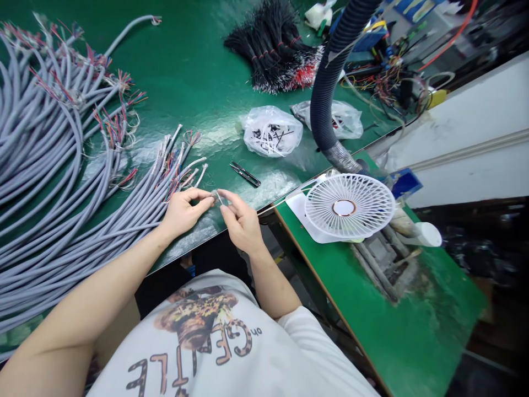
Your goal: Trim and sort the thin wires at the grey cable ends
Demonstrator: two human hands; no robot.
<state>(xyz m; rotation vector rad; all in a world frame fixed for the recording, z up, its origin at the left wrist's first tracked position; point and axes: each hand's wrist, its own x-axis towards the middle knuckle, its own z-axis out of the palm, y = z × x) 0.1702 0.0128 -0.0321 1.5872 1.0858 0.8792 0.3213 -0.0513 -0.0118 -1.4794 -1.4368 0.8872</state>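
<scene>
On the green workbench, the left hand and right hand pinch one thin, pale wire end.

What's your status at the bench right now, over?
Left hand, right hand pinching small pale piece, details unclear. Grey cables beside left hand. Scissors lie beyond, unheld.

White plastic desk fan w/ round slatted grille, on white flat base sheet, ribbed blk flexible extraction hose, bundled blk wires w/ red ties, 2 clear plastic bags of wire bits, blk-handled snips, green bench mat
</scene>
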